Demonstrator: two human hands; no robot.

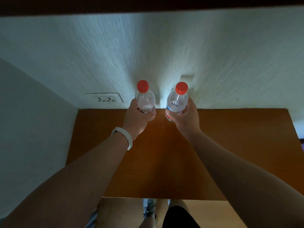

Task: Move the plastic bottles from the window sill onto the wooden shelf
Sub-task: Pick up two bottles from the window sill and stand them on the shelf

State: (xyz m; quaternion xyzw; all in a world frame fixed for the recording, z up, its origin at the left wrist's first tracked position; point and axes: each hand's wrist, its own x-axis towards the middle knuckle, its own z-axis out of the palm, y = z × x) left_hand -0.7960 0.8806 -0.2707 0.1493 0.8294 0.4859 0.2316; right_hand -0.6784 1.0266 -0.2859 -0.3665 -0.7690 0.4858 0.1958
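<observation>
Two clear plastic bottles with red caps stand upright at the back of the wooden shelf (230,145), near the wall. My left hand (134,120) is wrapped around the lower body of the left bottle (145,100). My right hand (185,118) grips the right bottle (177,100), which has a blue and red label. The bottles are side by side, a small gap apart. Their bases are hidden by my fingers, so I cannot tell whether they touch the shelf. The window sill is out of view.
A white textured wall (164,46) rises behind the shelf, with a power socket (105,98) to the left of the bottles. A pale side wall (32,129) borders the shelf on the left. Below the shelf's front edge are a light wooden floor (213,214) and my shoe (148,209).
</observation>
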